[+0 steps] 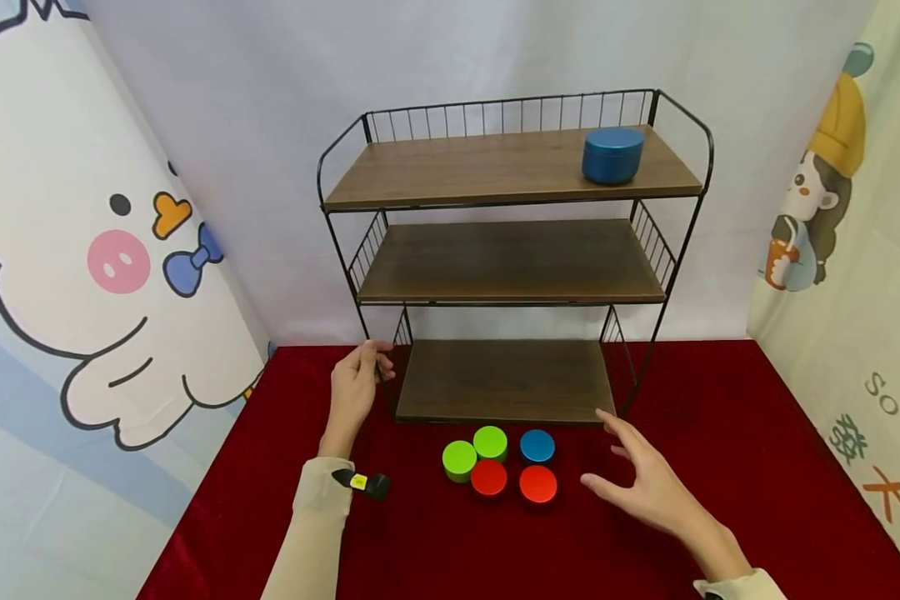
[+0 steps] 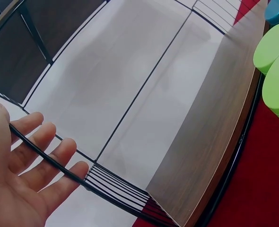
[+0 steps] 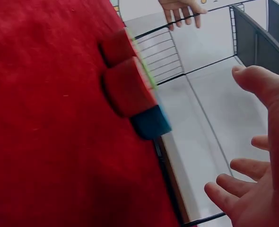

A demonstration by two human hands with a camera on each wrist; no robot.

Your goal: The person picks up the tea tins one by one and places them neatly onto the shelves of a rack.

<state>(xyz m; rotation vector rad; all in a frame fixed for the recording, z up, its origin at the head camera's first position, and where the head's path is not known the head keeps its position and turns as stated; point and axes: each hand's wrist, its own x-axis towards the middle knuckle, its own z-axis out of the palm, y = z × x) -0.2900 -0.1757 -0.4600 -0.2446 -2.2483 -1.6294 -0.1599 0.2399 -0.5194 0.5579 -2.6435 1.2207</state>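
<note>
A three-tier black wire rack (image 1: 510,283) with brown wooden shelves stands on a red cloth (image 1: 720,467). My left hand (image 1: 360,377) rests with relaxed fingers (image 2: 45,156) against the thin wire at the rack's lower left side. In front of the bottom shelf (image 2: 210,118) sit several small round tins: two green tins (image 1: 472,452) (image 2: 272,47), one small blue tin (image 1: 537,446) (image 3: 151,122) and two red tins (image 1: 513,482) (image 3: 127,87). My right hand (image 1: 637,479) (image 3: 257,189) hovers open just right of them, holding nothing. A larger blue tin (image 1: 612,155) stands on the top shelf at the right.
White backdrop (image 1: 270,125) closes the space behind the rack. Cartoon-printed panels stand at the left (image 1: 82,250) and right (image 1: 855,250). The middle shelf carries nothing. Red cloth stretches toward me in front of the tins.
</note>
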